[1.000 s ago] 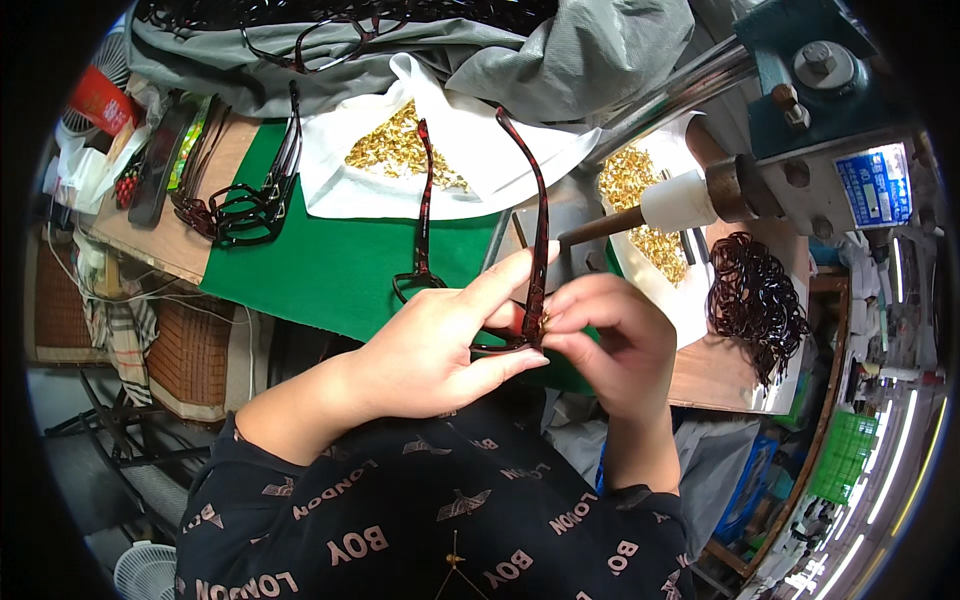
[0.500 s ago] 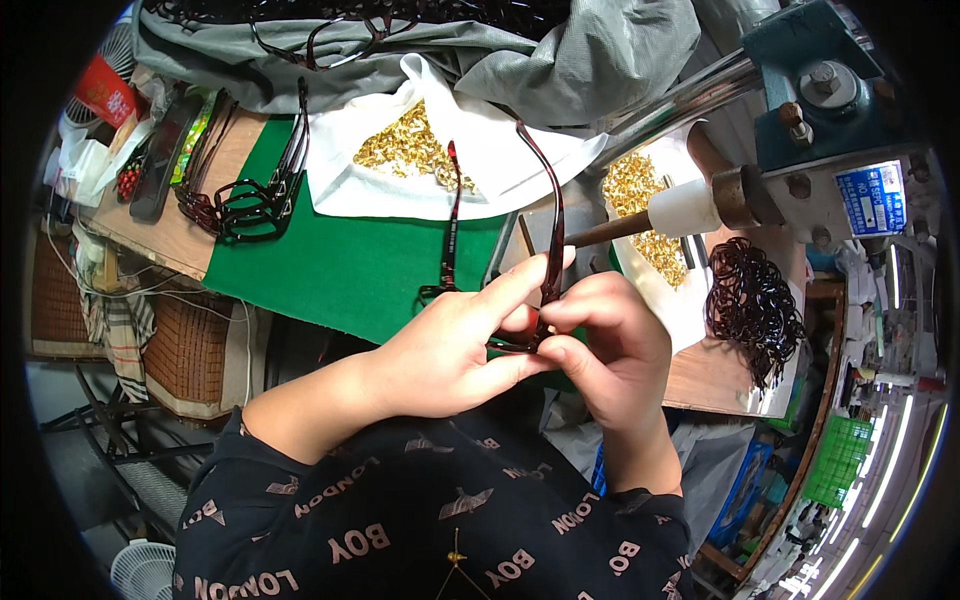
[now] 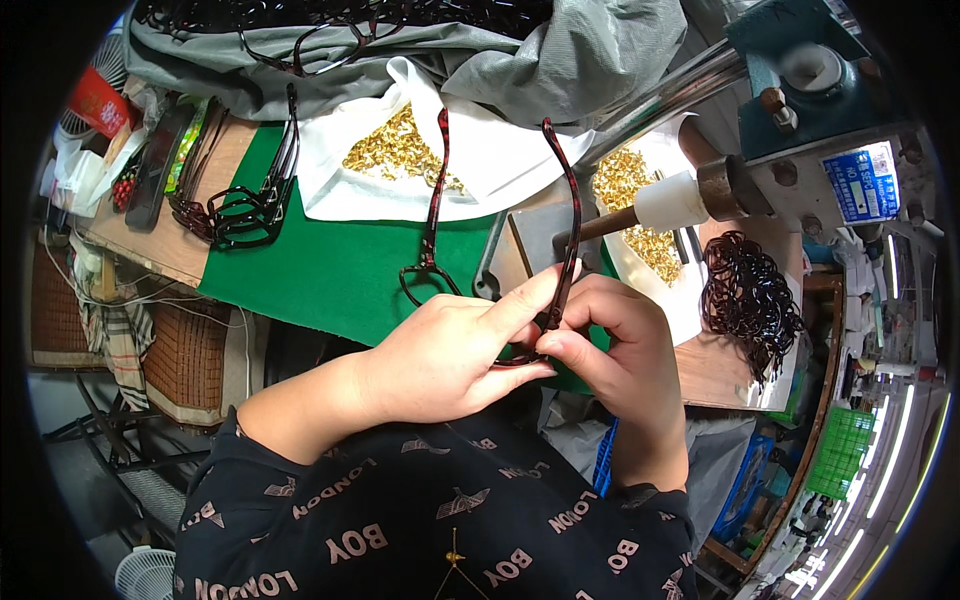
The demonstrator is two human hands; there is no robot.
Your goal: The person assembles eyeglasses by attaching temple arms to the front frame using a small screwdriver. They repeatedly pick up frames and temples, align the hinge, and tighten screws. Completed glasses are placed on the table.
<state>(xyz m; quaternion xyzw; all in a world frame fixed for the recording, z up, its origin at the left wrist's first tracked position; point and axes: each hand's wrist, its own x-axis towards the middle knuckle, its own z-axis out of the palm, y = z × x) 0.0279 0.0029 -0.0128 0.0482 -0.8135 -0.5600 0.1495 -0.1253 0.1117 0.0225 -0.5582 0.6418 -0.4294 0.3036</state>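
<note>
A dark red-brown eyeglass frame (image 3: 433, 215) is held between my two hands near the table's front edge. Its two temples point away from me, spread apart. My left hand (image 3: 450, 350) is closed around the front of the frame and hides much of it; one rim shows beyond the knuckles. My right hand (image 3: 615, 335) pinches the frame with thumb and fingers where the right temple meets the front. Whether a small part sits between those fingertips is hidden.
A green mat (image 3: 340, 270) covers the table, with several finished-looking frames (image 3: 245, 210) at its left. Gold metal pieces (image 3: 395, 145) lie on white cloth, more (image 3: 640, 215) by a hand press (image 3: 800, 100). Dark rims (image 3: 750, 300) are heaped at right; grey cloth (image 3: 580, 60) lies behind.
The eyeglass frame has turned in my hands: its left temple and rim now show more fully, and the temples stand wider apart in view. My right hand has shifted slightly, still pinching.
</note>
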